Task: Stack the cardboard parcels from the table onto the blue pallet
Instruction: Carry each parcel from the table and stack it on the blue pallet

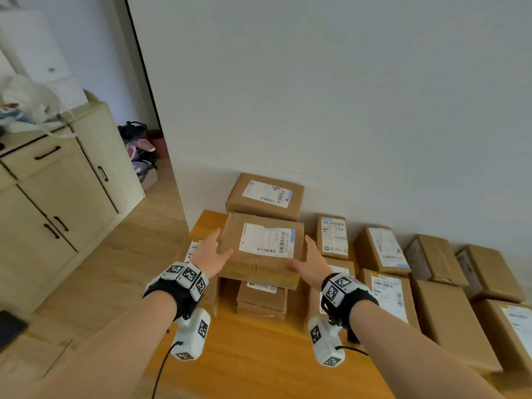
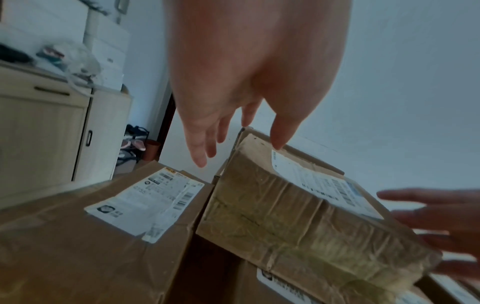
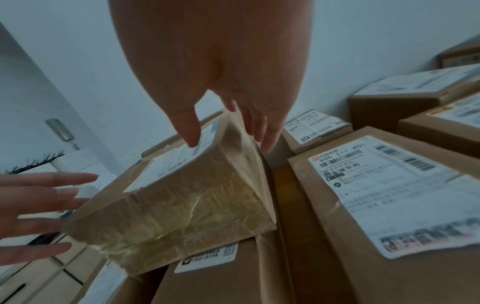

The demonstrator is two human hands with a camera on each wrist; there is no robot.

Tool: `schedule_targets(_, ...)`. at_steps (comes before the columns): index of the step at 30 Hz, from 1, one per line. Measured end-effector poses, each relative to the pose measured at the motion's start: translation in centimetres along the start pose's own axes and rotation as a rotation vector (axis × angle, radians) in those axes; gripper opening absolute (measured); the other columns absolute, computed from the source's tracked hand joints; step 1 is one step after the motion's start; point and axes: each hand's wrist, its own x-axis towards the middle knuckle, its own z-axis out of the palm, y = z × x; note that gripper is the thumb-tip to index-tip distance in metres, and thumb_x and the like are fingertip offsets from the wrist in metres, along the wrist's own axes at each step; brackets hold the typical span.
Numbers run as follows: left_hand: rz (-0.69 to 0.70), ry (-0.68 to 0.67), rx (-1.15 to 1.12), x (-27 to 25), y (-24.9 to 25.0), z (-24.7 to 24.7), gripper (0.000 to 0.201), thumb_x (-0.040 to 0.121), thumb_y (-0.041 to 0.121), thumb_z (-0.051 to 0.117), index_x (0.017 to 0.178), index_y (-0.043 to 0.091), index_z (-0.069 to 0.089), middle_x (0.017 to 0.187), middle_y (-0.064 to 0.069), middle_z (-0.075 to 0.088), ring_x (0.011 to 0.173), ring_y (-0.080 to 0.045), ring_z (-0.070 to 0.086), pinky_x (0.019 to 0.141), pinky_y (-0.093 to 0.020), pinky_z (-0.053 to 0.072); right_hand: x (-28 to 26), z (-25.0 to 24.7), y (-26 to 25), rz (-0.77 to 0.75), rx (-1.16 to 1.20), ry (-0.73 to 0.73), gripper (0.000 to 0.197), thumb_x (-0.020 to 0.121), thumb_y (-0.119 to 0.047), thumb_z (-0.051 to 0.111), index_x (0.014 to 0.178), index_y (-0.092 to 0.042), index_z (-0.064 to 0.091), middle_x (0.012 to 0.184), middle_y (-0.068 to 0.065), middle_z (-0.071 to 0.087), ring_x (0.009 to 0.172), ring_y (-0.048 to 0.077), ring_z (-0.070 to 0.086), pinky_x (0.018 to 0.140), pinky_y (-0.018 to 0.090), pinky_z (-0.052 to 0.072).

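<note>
Parcels of cardboard cover most of the wooden table (image 1: 259, 355), and I reach for the taped parcel (image 1: 263, 249) that lies on top of a lower parcel (image 1: 261, 300) near the left end. My left hand (image 1: 211, 253) is at its left edge and my right hand (image 1: 309, 262) at its right edge, so that I can take it from both sides at once; it is broad and flat, and I think one hand alone would let it tip. The fingers of both hands are spread and nearly straight. In the left wrist view one fingertip seems to touch the top corner of the parcel, but the picture is soft and I cannot say if any hand really presses yet.

Behind it another parcel (image 1: 264, 195) stands close against the wall (image 1: 345, 96), so there is no room to push forward. On the right a small parcel (image 1: 332, 237) and a large labelled parcel (image 1: 387, 298) are near, with only a narrow gap for my right fingers. The left side is more free (there the table ends and the floor (image 1: 121, 269) begins), and upward nothing blocks. The blue pallet is not in any view.
</note>
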Motion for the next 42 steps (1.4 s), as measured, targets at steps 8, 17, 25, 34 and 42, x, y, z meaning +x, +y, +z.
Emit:
schedule_targets(8, -0.042, -0.17, -0.128, 2.9, -1.3, -0.6, 0.068, 0.092, 0.026, 0.057, 0.149, 0.017, 0.02, 0.15, -0.004, 0.035, 0.135, -0.022, 0.038, 0.109, -0.04, 0.036, 1.5, 1.6, 0.0, 0.177, 0.117, 0.048, 0.077, 0.088, -0.014, 0.062, 0.15, -0.013, 0.015, 0.138, 0.007, 0.05, 0.12, 0.022, 0.053, 0.091, 0.03, 0.048)
schedule_targets(17, -0.08, -0.309, -0.273, 4.0, -2.2, -1.5, 0.065, 0.09, 0.02, 0.059, 0.146, 0.019, 0.025, 0.141, -0.008, 0.046, 0.123, -0.026, 0.05, 0.1, -0.047, 0.046, 0.6, 3.0, -1.3, 0.278, 0.152, 0.15, 0.077, 0.089, -0.007, 0.059, 0.15, -0.011, 0.013, 0.138, 0.008, 0.049, 0.122, 0.021, 0.051, 0.082, 0.022, 0.044)
schedule_targets(25, -0.111, -0.391, -0.378, 3.1, -3.0, -1.7, 0.068, 0.089, 0.012, 0.061, 0.146, 0.021, 0.025, 0.139, -0.007, 0.048, 0.119, -0.027, 0.053, 0.095, -0.048, 0.045, -2.1, 4.2, -0.4, 0.328, 0.212, 0.239, 0.078, 0.084, -0.007, 0.065, 0.147, -0.018, 0.021, 0.134, 0.007, 0.051, 0.118, 0.021, 0.053, 0.091, 0.033, 0.05)
schedule_targets(34, -0.017, -0.475, -0.408, 1.0, -1.3, 0.0, 0.068, 0.088, 0.012, 0.062, 0.146, 0.024, 0.026, 0.139, -0.007, 0.047, 0.118, -0.026, 0.052, 0.073, -0.034, 0.053, -8.5, 3.2, -0.2, 0.345, 0.285, 0.395, 0.071, 0.087, -0.004, 0.061, 0.145, -0.018, 0.023, 0.132, 0.007, 0.053, 0.114, 0.018, 0.054, 0.077, 0.02, 0.048)
schedule_targets(42, 0.121, -0.599, -0.385, -3.7, 4.4, 5.3, 0.067, 0.089, 0.011, 0.062, 0.145, 0.023, 0.028, 0.14, -0.007, 0.046, 0.123, -0.027, 0.049, 0.085, -0.042, 0.053, -15.9, -1.6, 3.6, 0.445, 0.415, 0.575, 0.076, 0.087, -0.002, 0.062, 0.148, -0.013, 0.017, 0.132, 0.011, 0.051, 0.112, 0.022, 0.054, 0.085, 0.03, 0.051)
